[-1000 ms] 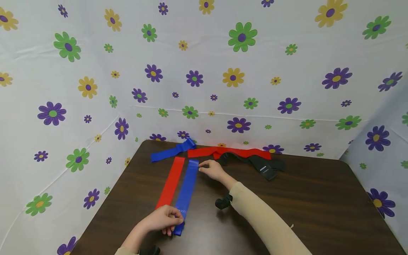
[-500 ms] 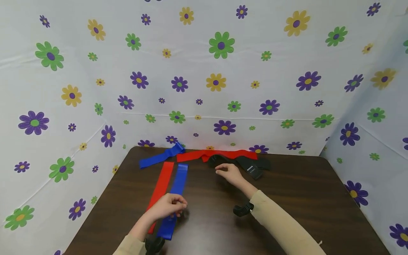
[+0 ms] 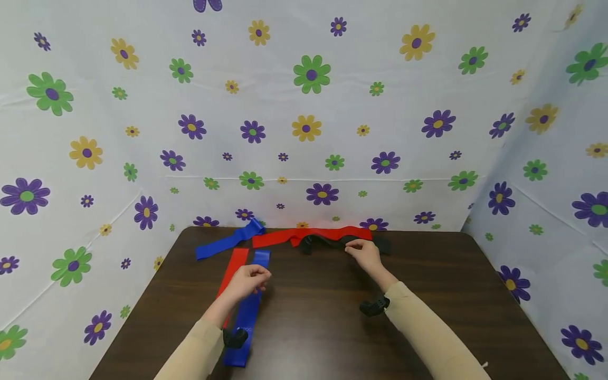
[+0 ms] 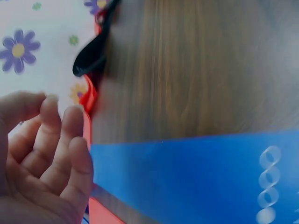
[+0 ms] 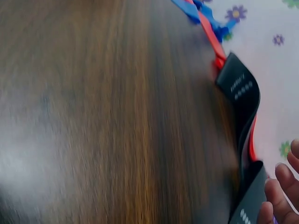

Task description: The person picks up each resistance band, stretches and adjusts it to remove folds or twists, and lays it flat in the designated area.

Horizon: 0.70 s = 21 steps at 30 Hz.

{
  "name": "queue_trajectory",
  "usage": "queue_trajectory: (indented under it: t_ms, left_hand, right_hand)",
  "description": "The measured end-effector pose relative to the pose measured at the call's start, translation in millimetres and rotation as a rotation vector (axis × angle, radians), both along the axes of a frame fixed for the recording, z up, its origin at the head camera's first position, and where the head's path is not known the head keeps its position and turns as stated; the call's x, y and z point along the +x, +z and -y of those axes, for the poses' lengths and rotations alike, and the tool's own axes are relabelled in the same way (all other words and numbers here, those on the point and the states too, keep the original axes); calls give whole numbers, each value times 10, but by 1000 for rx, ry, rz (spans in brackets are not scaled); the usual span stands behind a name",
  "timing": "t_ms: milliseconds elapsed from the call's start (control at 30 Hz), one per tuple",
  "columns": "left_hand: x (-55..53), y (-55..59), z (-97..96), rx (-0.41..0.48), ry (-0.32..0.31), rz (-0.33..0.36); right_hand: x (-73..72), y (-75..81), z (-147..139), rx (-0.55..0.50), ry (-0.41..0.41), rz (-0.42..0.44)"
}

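Flat resistance bands lie on the dark wooden table. My left hand [image 3: 243, 282] hovers over a blue band [image 3: 246, 319] and a red band [image 3: 235, 259], laid lengthwise side by side. Its fingers are loosely curled with nothing between them, as the left wrist view shows. At the back, my right hand [image 3: 368, 257] is at the right part of a black band [image 5: 240, 93], covering some of it in the head view. In the right wrist view its fingertips [image 5: 284, 173] are right beside the band's printed near end, with gaps between the fingers.
Along the table's back edge a second red band [image 3: 275, 238] runs behind the black one. Left of it lies a second blue band [image 3: 223, 246] with a curled end. A white flowered cloth [image 3: 304, 158] hangs behind and beside the table.
My right hand has left the far end of the lengthwise blue band and moved right to the black band. My left hand has lifted off that blue band's near end and moved forward.
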<state>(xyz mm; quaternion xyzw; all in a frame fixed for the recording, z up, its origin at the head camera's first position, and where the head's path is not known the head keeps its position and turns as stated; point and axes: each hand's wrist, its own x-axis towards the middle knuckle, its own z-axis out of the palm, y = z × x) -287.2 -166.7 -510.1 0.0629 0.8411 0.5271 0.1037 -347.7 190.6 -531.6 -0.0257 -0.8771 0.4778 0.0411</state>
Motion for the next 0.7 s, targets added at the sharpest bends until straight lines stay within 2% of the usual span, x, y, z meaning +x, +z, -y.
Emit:
queue_trajectory:
  t_ms: [100, 200, 400, 533, 700]
  left_hand:
    - [-144, -35, 36, -22, 92, -20]
    - [-264, -62, 65, -90, 144, -48]
    - [-444, -84, 97, -255, 145, -129]
    - [-511, -73, 125, -312, 138, -180]
    - [-559, -75, 205, -362, 142, -193]
  right_hand:
    - [-34, -35, -68, 8, -23, 3]
    - [-62, -48, -94, 18, -35, -9]
    - [-97, -33, -54, 85, -33, -69]
    - [-143, -24, 33, 166, -2, -103]
    - [-204, -55, 149, 289, 52, -113]
